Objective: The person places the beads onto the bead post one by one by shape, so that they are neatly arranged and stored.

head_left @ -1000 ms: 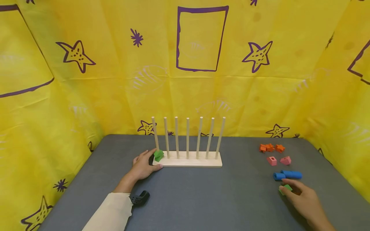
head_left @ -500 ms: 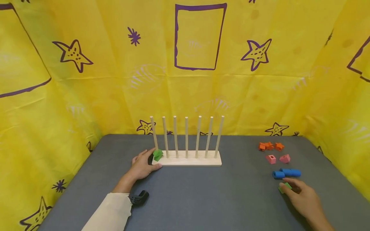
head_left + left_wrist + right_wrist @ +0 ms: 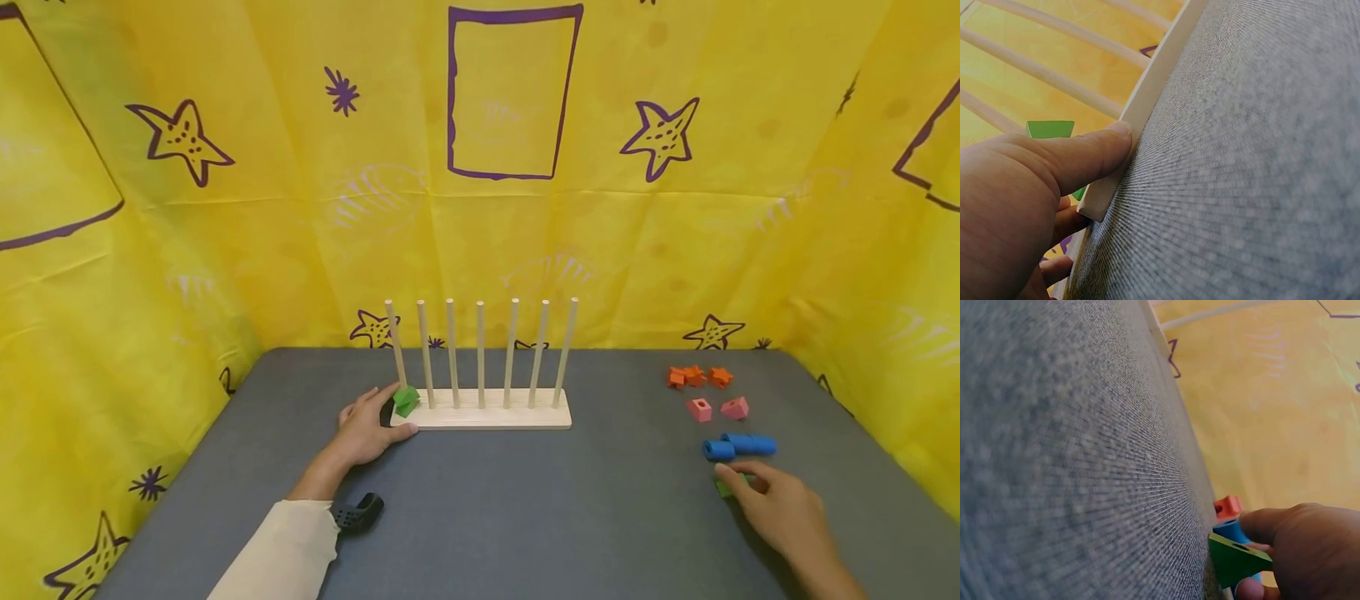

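Note:
A wooden peg rack (image 3: 495, 419) with a row of upright dowels stands at mid-table. My left hand (image 3: 367, 432) grips its left end, thumb along the front edge and fingers behind. A green block (image 3: 406, 402) sits at the foot of the leftmost dowel, partly behind the thumb in the left wrist view. On the right side, my right hand (image 3: 787, 510) pinches another green block (image 3: 1235, 562), a wedge-like piece with a hole in its narrow face. Fingers hide part of it in the head view. Just beyond lie blue cylinders (image 3: 752, 445).
Behind the blue cylinders are two pink blocks (image 3: 734, 407) and a cluster of orange star-shaped pieces (image 3: 693, 377). A yellow patterned cloth (image 3: 480, 225) rises around the grey table (image 3: 525, 517) at the back and sides.
The green block in my right hand has shifted slightly left, and less of it shows under the fingers. My left hand keeps its hold on the rack. The head view has drifted a little.

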Demonstrator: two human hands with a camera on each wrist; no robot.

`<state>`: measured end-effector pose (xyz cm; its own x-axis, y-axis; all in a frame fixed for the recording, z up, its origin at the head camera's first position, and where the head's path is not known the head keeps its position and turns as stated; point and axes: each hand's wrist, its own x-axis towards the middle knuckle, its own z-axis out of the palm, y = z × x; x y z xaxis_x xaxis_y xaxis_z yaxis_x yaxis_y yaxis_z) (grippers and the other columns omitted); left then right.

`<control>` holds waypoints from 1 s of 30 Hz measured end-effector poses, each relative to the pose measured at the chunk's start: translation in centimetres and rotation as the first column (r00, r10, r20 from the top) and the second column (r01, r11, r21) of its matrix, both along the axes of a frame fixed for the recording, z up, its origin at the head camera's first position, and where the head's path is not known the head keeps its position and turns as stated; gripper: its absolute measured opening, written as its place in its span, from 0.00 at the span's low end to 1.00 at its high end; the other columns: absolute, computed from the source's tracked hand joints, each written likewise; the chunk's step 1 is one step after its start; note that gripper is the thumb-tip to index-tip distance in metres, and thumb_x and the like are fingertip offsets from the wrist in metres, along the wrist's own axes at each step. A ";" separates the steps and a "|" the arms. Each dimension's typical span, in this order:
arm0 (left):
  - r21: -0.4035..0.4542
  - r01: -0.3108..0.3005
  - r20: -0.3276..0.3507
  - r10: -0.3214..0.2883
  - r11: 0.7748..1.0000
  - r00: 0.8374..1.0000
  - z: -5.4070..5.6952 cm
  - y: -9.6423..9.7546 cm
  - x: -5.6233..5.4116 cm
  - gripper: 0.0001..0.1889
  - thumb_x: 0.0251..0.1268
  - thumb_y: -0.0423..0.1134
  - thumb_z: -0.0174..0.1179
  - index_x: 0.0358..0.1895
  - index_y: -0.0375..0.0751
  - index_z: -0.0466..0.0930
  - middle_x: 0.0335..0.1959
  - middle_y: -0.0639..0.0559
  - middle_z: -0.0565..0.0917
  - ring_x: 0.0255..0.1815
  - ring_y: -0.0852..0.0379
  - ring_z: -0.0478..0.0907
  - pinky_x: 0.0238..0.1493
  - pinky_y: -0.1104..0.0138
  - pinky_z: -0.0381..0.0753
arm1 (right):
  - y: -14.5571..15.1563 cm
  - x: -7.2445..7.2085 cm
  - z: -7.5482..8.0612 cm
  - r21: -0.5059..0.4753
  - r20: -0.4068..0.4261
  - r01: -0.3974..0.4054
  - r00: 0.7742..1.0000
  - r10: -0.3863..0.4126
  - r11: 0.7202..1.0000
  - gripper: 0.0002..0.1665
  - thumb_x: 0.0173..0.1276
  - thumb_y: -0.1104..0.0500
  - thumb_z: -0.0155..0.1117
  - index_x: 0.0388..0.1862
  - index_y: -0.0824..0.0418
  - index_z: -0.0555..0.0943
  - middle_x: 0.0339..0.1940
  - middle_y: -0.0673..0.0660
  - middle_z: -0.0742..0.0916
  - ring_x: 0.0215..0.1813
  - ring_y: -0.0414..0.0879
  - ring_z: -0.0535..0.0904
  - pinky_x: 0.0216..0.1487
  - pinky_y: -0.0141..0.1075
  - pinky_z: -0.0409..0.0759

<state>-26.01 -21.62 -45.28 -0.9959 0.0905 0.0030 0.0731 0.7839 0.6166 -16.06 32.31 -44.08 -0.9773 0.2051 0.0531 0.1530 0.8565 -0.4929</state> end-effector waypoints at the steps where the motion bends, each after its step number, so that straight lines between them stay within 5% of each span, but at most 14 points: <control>1: -0.001 -0.002 0.002 0.002 1.000 1.000 0.0 0.0 0.0 0.44 0.57 0.52 0.69 0.73 0.38 0.60 0.68 0.32 0.65 0.72 0.34 0.47 0.64 0.39 0.37 | 0.0 0.0 0.0 0.005 0.005 -0.004 1.000 0.004 1.000 0.34 0.70 0.35 0.53 0.47 0.65 0.84 0.20 0.50 0.77 0.23 0.46 0.70 0.23 0.38 0.67; 9: -0.001 -0.013 0.015 0.013 1.000 1.000 -0.1 -0.1 0.0 0.44 0.57 0.52 0.69 0.73 0.39 0.59 0.68 0.32 0.64 0.72 0.34 0.47 0.64 0.39 0.36 | -0.3 0.0 0.0 -0.038 -0.022 0.044 0.999 -0.045 0.998 0.32 0.70 0.37 0.55 0.48 0.64 0.84 0.23 0.53 0.81 0.25 0.47 0.73 0.24 0.39 0.68; 13: -0.001 -0.011 0.016 0.011 1.000 1.000 -0.1 -0.1 0.0 0.44 0.57 0.51 0.69 0.73 0.39 0.59 0.68 0.31 0.64 0.72 0.34 0.47 0.64 0.39 0.36 | -0.5 0.1 0.0 -0.152 -0.035 0.114 0.992 -0.120 0.982 0.35 0.68 0.34 0.56 0.50 0.64 0.84 0.30 0.55 0.86 0.31 0.47 0.77 0.27 0.38 0.71; 16: -0.001 -0.010 0.012 0.010 1.000 1.000 -0.1 -0.1 0.0 0.44 0.57 0.51 0.69 0.73 0.39 0.60 0.68 0.32 0.64 0.72 0.34 0.47 0.64 0.39 0.36 | -0.8 0.2 0.0 -0.318 -0.041 0.124 0.989 -0.144 0.940 0.36 0.66 0.35 0.59 0.52 0.65 0.82 0.32 0.54 0.87 0.30 0.46 0.80 0.27 0.37 0.77; 18: -0.001 -0.010 0.010 0.010 1.000 1.000 -0.1 0.0 0.0 0.43 0.57 0.51 0.69 0.73 0.39 0.60 0.68 0.33 0.65 0.72 0.34 0.47 0.64 0.39 0.36 | -0.9 0.2 -0.1 -0.482 -0.061 0.087 0.989 -0.132 0.872 0.34 0.67 0.39 0.61 0.53 0.69 0.80 0.33 0.53 0.87 0.30 0.46 0.83 0.29 0.37 0.82; 21: -0.004 -0.009 0.009 0.009 1.000 1.000 0.0 0.0 0.0 0.43 0.57 0.51 0.69 0.73 0.39 0.60 0.68 0.33 0.65 0.72 0.34 0.47 0.64 0.39 0.36 | -0.9 0.1 -0.4 -0.729 -0.134 -0.037 0.987 -0.089 0.683 0.25 0.67 0.53 0.66 0.52 0.72 0.80 0.34 0.53 0.87 0.32 0.47 0.86 0.33 0.38 0.83; 24: -0.003 -0.014 0.010 0.014 1.000 1.000 0.0 0.0 0.0 0.43 0.57 0.51 0.69 0.73 0.39 0.60 0.68 0.33 0.64 0.72 0.34 0.47 0.64 0.39 0.36 | -0.8 0.2 -0.5 -0.851 -0.225 -0.176 0.973 -0.041 0.495 0.17 0.66 0.66 0.65 0.53 0.70 0.80 0.36 0.53 0.85 0.36 0.47 0.85 0.38 0.39 0.83; 27: -0.005 -0.017 0.012 0.017 1.000 1.000 0.0 0.0 0.0 0.44 0.57 0.51 0.69 0.73 0.39 0.60 0.69 0.32 0.64 0.73 0.34 0.47 0.64 0.39 0.36 | -0.8 0.3 -0.5 -0.875 -0.295 -0.269 0.956 -0.002 0.402 0.19 0.66 0.73 0.61 0.56 0.64 0.81 0.36 0.54 0.81 0.38 0.45 0.85 0.41 0.38 0.82; 30: -0.006 -0.015 0.014 0.015 1.000 1.000 0.0 0.0 0.0 0.44 0.57 0.52 0.69 0.73 0.39 0.60 0.68 0.33 0.65 0.73 0.34 0.47 0.64 0.39 0.36 | -0.9 0.4 0.0 -0.884 -0.302 -0.287 0.953 0.019 0.370 0.21 0.66 0.75 0.60 0.55 0.60 0.83 0.37 0.53 0.82 0.39 0.45 0.85 0.42 0.36 0.81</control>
<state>-26.06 -21.59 -45.29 -0.9971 0.0752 -0.0112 0.0526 0.7883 0.6131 -15.68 31.37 -44.08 -0.9854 0.1065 0.1327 -0.1468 -0.1385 -0.9794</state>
